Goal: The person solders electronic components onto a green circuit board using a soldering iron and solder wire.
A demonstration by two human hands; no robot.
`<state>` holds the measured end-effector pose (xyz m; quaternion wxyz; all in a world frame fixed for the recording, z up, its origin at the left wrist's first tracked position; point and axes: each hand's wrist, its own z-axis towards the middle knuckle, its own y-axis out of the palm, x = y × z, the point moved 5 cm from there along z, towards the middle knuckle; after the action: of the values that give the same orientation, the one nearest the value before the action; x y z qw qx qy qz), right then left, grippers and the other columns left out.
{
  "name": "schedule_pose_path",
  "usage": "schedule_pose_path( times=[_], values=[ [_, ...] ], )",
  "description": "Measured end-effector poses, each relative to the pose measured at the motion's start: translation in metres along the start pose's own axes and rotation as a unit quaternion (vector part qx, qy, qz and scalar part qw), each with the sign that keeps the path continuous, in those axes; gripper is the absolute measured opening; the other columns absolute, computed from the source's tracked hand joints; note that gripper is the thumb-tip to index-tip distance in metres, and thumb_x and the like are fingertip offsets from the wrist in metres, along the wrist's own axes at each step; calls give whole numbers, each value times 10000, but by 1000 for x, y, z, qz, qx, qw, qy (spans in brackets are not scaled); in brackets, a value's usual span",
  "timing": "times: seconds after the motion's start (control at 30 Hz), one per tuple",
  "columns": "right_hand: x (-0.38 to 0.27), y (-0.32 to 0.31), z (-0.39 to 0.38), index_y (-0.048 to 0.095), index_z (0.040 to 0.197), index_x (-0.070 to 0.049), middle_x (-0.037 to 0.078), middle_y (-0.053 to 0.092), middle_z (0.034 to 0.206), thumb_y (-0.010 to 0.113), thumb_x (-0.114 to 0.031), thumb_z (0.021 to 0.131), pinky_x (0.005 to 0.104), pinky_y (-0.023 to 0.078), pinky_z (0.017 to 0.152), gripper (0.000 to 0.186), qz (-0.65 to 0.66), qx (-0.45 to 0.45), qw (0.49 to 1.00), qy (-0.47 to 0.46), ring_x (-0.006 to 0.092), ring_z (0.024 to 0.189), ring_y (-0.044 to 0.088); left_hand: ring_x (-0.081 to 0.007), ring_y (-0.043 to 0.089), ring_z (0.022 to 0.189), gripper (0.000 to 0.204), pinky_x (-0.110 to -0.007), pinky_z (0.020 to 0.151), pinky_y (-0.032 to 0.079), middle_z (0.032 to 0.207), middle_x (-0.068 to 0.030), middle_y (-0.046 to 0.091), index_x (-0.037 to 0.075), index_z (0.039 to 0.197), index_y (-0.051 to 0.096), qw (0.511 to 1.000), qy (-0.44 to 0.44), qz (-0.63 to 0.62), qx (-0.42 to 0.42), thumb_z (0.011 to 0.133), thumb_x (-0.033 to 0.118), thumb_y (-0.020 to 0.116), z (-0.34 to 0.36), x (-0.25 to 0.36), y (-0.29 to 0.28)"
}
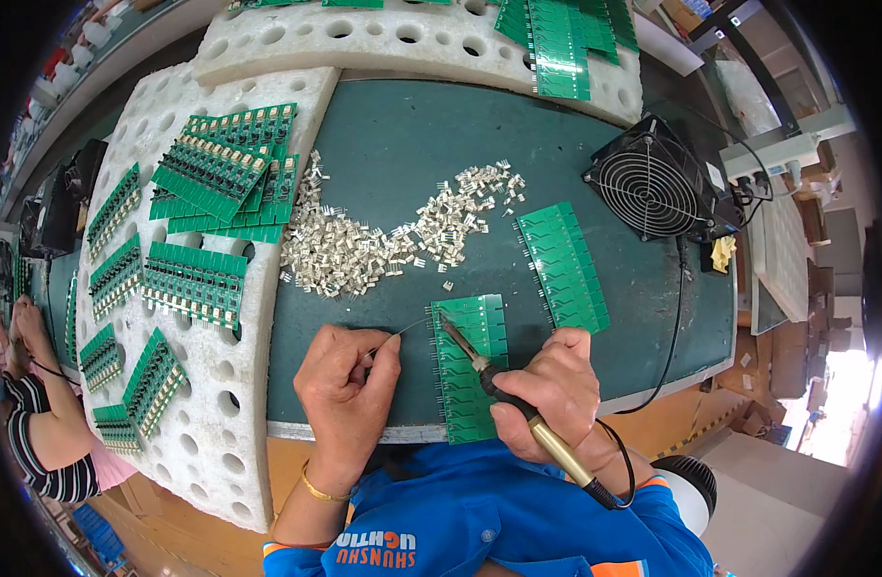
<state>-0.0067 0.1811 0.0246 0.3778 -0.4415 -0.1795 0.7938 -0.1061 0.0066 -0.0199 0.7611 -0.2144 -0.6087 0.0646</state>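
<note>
A soldering iron (pixel 546 438) with a brass-coloured handle and black grip is held in my right hand (pixel 556 389). Its tip meets the upper left part of a green circuit board (pixel 470 370), close to a row of pins. My left hand (pixel 349 389) pinches a thin strand of solder wire (pixel 414 325) that runs toward the iron's tip. Whether wire and tip touch is too small to tell. The board lies face down at the table's near edge, its pins along the left side. Another green board (pixel 563 269) lies to its right.
White connectors (pixel 349 255) lie heaped on the green table (pixel 402 125). At left, a perforated foam slab (pixel 205 423) bears several populated boards (pixel 196 284). More boards (pixel 561 58) rest on the far foam (pixel 393 48). A black fan (pixel 652 183) stands at right. A co-worker's arm (pixel 51 423) shows far left.
</note>
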Motion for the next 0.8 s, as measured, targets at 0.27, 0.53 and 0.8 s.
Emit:
schedule_pose_path(
  times=[0.27,0.53,0.8],
  values=[
    [6,-2,2,665,890,-48,26,605,659,765,-153,764,377,384,689,193,-2,26,1000,9,215,550,514,-48,430,567,85,-214,477,323,720,-11,548,19,811,700,1000,-5,-6,9,788,-47,749,2,2,1],
    [12,1,3,662,894,-45,37,619,670,758,-69,730,377,385,691,192,22,29,999,13,224,556,519,-39,373,585,84,-215,513,283,716,21,481,2,798,669,999,-29,-19,14,795,-45,739,3,0,2],
    [11,1,5,658,898,-47,32,631,680,753,-54,717,378,384,697,205,22,21,999,11,221,557,532,-52,430,565,76,-216,480,329,712,-14,545,8,813,701,1000,-14,-10,6,788,-49,745,4,0,2]
  ],
)
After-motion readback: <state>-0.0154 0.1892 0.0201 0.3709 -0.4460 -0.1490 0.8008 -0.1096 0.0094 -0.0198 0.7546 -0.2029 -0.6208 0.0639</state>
